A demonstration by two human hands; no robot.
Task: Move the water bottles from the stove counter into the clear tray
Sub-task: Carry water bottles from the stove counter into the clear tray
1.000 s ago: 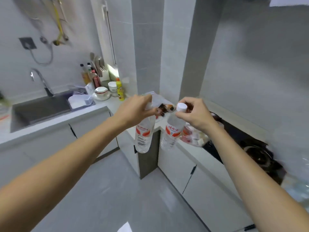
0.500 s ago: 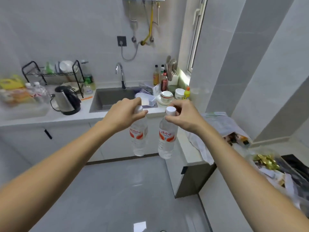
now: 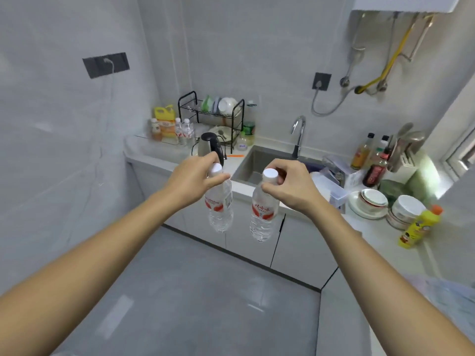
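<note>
My left hand (image 3: 194, 179) pinches the neck of a clear water bottle (image 3: 219, 208) with a red label and white cap; the bottle hangs in the air above the floor. My right hand (image 3: 289, 185) pinches the neck of a second, matching water bottle (image 3: 262, 218), hanging beside the first. The clear tray (image 3: 154, 147) stands far off on the counter's left end, against the wall. Inside it are a yellow jug, a small orange bottle and two more water bottles (image 3: 185, 131).
A kettle (image 3: 209, 147), a black dish rack (image 3: 212, 114) and a sink (image 3: 267, 163) with a tap line the far counter. Bowls (image 3: 372, 201), sauce bottles and a yellow bottle (image 3: 417, 227) crowd the right counter. Grey floor lies below my arms.
The view has swung left from the stove counter to the sink counter. Both hands keep their bottles and carry them along; the tray has come into view ahead on the left.
</note>
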